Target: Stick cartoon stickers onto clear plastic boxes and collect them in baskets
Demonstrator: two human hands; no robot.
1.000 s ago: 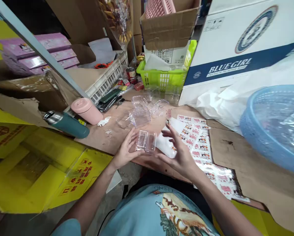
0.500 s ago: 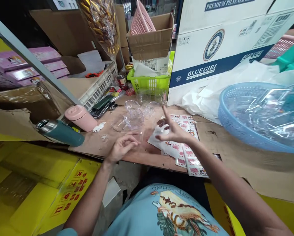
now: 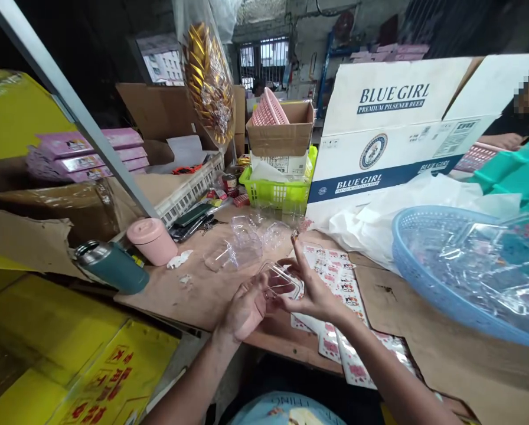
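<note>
Over the front of the table, my left hand (image 3: 247, 307) is closed on one side of a clear plastic box (image 3: 282, 280). My right hand (image 3: 311, 289) grips the box's other side, with its index finger raised and a small reddish sticker (image 3: 306, 225) near the fingertip. Sheets of red-and-white stickers (image 3: 350, 289) lie beneath and to the right of my right hand. Several more clear plastic boxes (image 3: 247, 243) rest on the table beyond my hands.
A blue basket (image 3: 424, 283) of clear plastic pieces stands at right. Left are a pink cup (image 3: 152, 241) and a teal flask (image 3: 114, 268). Behind are a green basket (image 3: 273, 192) and a white carton (image 3: 379, 130). Another person's hand (image 3: 506, 140) shows far right.
My hands have come together, and the clear box now shows between them. The view has tilted up, bringing the windows and the other person into sight.
</note>
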